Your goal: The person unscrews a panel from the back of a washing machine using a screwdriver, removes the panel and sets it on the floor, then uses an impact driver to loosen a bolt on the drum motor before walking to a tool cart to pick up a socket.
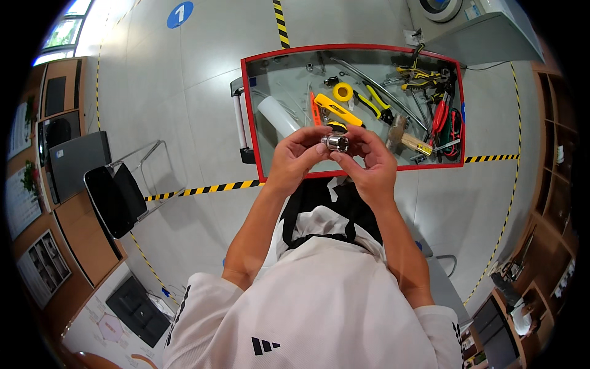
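A short shiny chrome socket point(337, 143) is held between both hands above the near edge of a red-rimmed tool tray point(260, 171). My left hand point(297, 158) pinches one side of it between thumb and fingers. From the other side my right hand point(372, 163) closes in, its thumb and fingers at the socket's open end. Just beyond my hands lie a yellow utility knife point(339, 110), an orange slim tool point(315, 109) and a roll of yellow tape point(343, 92). A black-and-yellow item under my fingertips is partly hidden.
Right of my hands are a wooden-handled hammer point(415, 142), yellow-green-handled pliers point(380, 108), red-handled cutters point(440, 115) and a long metal bar point(372, 84). A white cylinder point(278, 117) lies at left. A black chair point(115, 195) stands left; a grey counter point(488, 40) is far right.
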Tool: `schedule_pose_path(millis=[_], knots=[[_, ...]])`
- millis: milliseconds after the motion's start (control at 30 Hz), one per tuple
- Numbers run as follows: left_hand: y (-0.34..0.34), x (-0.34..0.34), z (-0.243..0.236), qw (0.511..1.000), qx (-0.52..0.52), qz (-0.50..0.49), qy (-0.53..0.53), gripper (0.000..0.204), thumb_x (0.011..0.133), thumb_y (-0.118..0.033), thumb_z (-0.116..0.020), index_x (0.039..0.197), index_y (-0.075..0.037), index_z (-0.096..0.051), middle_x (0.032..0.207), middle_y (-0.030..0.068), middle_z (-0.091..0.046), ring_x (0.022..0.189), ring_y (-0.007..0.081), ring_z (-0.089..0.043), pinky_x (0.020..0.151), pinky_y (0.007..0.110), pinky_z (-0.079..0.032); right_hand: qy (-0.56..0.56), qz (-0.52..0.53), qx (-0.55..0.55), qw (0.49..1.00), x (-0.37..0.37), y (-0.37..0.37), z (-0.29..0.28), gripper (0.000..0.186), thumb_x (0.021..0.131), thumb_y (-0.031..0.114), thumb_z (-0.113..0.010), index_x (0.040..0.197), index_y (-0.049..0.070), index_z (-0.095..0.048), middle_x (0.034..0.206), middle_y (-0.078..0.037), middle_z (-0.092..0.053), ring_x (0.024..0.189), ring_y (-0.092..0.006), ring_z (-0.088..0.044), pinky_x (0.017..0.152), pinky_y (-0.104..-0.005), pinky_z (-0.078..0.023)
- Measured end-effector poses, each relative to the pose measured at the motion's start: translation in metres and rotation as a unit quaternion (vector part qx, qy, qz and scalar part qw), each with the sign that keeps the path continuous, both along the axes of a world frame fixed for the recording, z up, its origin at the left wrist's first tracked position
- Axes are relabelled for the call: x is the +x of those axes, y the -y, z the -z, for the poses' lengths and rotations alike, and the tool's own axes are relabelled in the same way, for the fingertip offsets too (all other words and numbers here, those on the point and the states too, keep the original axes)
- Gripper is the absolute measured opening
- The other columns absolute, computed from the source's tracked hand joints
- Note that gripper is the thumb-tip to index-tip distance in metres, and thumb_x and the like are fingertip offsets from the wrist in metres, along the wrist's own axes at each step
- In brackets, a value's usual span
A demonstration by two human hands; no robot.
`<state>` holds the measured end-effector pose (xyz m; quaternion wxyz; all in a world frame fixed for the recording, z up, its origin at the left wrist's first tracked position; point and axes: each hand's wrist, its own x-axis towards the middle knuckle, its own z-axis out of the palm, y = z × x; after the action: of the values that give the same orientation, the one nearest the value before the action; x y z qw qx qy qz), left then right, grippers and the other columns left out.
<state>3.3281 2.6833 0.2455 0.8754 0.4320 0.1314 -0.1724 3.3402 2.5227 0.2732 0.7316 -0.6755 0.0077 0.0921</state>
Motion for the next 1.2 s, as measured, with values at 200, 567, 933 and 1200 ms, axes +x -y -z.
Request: schedule_pose_path(millis=[200, 567, 933, 1200], knots=[[0.009, -0.003, -0.012, 0.994, -0.100, 0.031, -0.001, 0.027, 0.086, -0.002, -0.057, 0.112, 0.005, -0.054, 0.108, 0.0144, -0.058, 0.096, 0.0202, -0.059, 0.088, 0.036, -0.050, 0.077, 0.008, -0.088, 0.993, -0.010, 0.009, -0.015, 0.035, 0.070, -0.001, -0.071, 0.104, 0.000, -0.062, 0.094, -0.004, -0.057, 0.075, -0.0092, -0.056, 0.065, -0.0211, -0.047], [0.014, -0.003, -0.037, 0.978, 0.069, -0.001, 0.199, 0.032, 0.077, 0.008, -0.060, 0.108, 0.004, -0.054, 0.108, 0.0106, -0.056, 0.099, 0.0176, -0.057, 0.090, 0.030, -0.047, 0.022, 0.010, 0.054, 0.998, -0.020, 0.015, -0.021, 0.038, 0.074, -0.006, -0.065, 0.111, 0.000, -0.057, 0.102, -0.005, -0.056, 0.085, -0.0103, -0.058, 0.074, -0.0225, -0.049], [0.017, -0.009, -0.050, 0.976, 0.093, 0.006, 0.199, 0.041, 0.078, 0.010, -0.057, 0.118, 0.004, -0.047, 0.111, 0.0136, -0.056, 0.103, 0.0178, -0.056, 0.092, 0.031, -0.045, -0.075, 0.013, 0.159, 0.984, -0.028, 0.020, -0.032, 0.033, 0.080, -0.005, -0.061, 0.112, -0.004, -0.055, 0.100, -0.010, -0.061, 0.086, -0.0128, -0.061, 0.073, -0.0236, -0.052], [0.021, -0.008, -0.051, 0.978, 0.077, -0.002, 0.192, 0.042, 0.078, 0.010, -0.057, 0.119, 0.004, -0.046, 0.111, 0.0160, -0.057, 0.104, 0.0190, -0.056, 0.092, 0.032, -0.046, -0.101, 0.018, 0.156, 0.982, -0.031, 0.025, -0.037, 0.033, 0.079, -0.006, -0.061, 0.111, -0.004, -0.055, 0.099, -0.010, -0.061, 0.086, -0.0129, -0.061, 0.075, -0.0234, -0.051]])
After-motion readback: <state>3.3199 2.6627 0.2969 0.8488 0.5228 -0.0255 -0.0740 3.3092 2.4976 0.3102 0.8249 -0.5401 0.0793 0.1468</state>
